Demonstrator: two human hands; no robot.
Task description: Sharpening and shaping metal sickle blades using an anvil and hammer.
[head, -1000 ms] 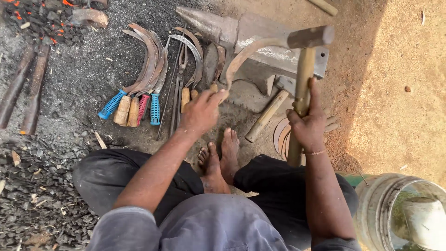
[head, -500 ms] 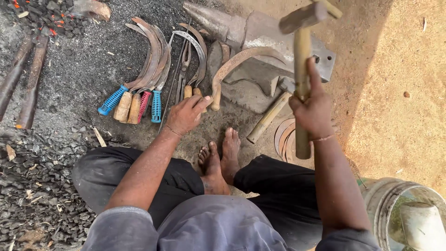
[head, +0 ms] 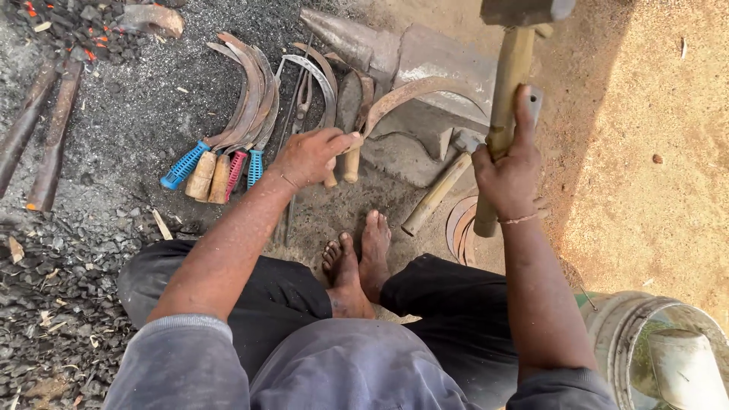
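- Sitting on the ground, the person has both bare feet (head: 357, 262) pressed together between dark trouser legs, with a grey shirt at the bottom edge of the view.
- A pale bucket (head: 619, 334) holding water stands at the lower right, beside the right elbow.
- Loose charcoal bits (head: 45, 319) cover the ground at the lower left.
- The right hand (head: 507, 171) is clenched around the wooden shaft of a hammer (head: 510, 91), thumb laid up along the wood; the shaft stands nearly upright and the heavy steel head reaches the top edge of the view.
- The left hand (head: 310, 156) grips the wooden handle of a sickle (head: 414, 95), whose rusty curved blade lies across the anvil (head: 425, 57).
- A second hammer (head: 440, 190) with a light wooden handle lies on the ground between the two hands, just below the anvil.
- A row of finished sickles (head: 243, 114) lies left of the left hand, handles blue, red and plain wood, blades curving away from the person.
- Two rusty iron bars (head: 42, 129) lie at the far left, pointing toward glowing embers (head: 57, 26) in the top corner.
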